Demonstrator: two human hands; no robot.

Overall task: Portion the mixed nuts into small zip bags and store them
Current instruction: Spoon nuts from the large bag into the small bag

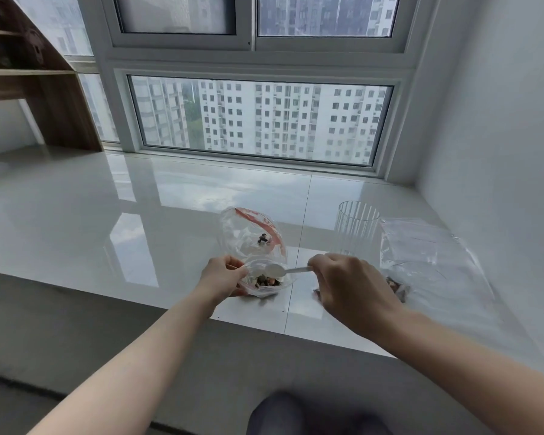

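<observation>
My left hand point(222, 274) pinches the near rim of a small zip bag point(266, 282), thumb and fingers curled on the plastic to keep its mouth open, and the bag sits on the glossy white surface point(107, 221) just to the right of that hand. A little heap of mixed nuts point(266, 281) lies in its bottom. My right hand point(347, 287) is curled round the handle of a white plastic spoon point(283, 271), whose bowl reaches left from my fingers and hovers over the open mouth of the bag, between my two hands. Just beyond my left hand a larger clear bag with a red zip strip point(253, 233) stands puffed up, with a few dark nuts point(263, 239) showing through its wall. Beyond my right hand stands a ribbed clear glass point(357, 227), upright. To the right of that hand lies a big flat clear bag point(427, 259), and more nuts point(398, 288) sit in its near corner, partly hidden behind my knuckles.
</observation>
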